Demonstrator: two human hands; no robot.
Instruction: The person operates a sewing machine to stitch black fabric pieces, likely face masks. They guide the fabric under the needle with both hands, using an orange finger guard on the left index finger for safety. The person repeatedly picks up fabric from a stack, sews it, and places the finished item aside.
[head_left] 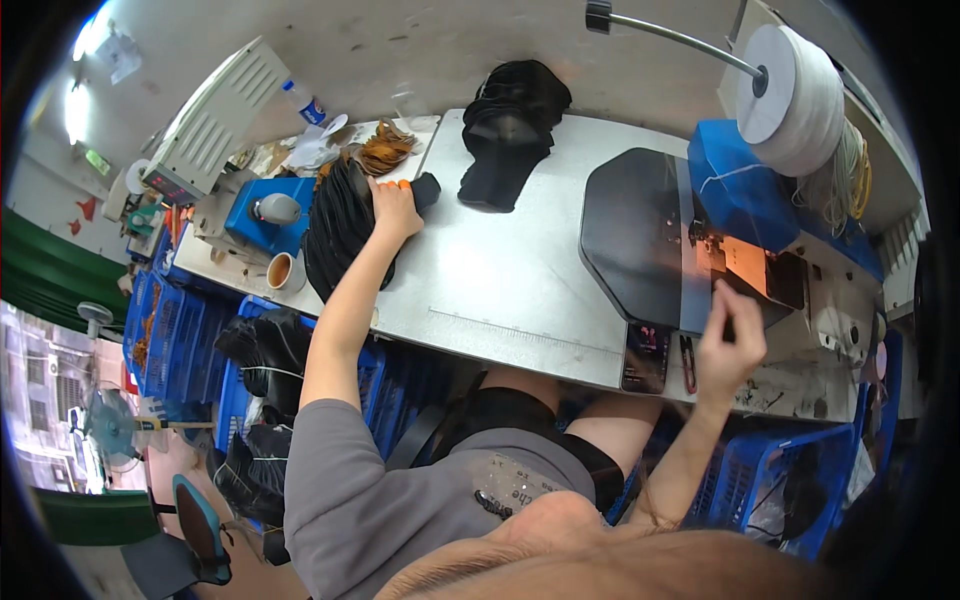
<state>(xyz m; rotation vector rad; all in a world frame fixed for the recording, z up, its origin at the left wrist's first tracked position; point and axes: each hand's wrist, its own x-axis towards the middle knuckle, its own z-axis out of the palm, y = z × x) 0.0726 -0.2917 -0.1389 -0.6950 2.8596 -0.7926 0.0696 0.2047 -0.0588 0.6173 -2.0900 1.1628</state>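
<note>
At the left of the table my left hand [397, 210] reaches over a pile of black fabric pieces [335, 225]. Its fingers are closed on a black fabric piece [427, 190], whose end sticks out past them. Orange coverings show at its fingertips. By the sewing machine [745, 190] on the right, my right hand [733, 335] is raised with thumb and fingers pinched together. Whatever they hold, if anything, is too small to make out. The lit needle area [712, 245] lies just beyond it, next to a dark octagonal plate [632, 225].
Another black fabric stack [510, 130] lies at the table's back. A phone [645, 358] and red thread snips [688, 362] sit by the front edge. A paper cup [285, 272] stands at the left; a white thread cone [790, 100] hangs upper right. Blue crates [775, 470] flank my legs.
</note>
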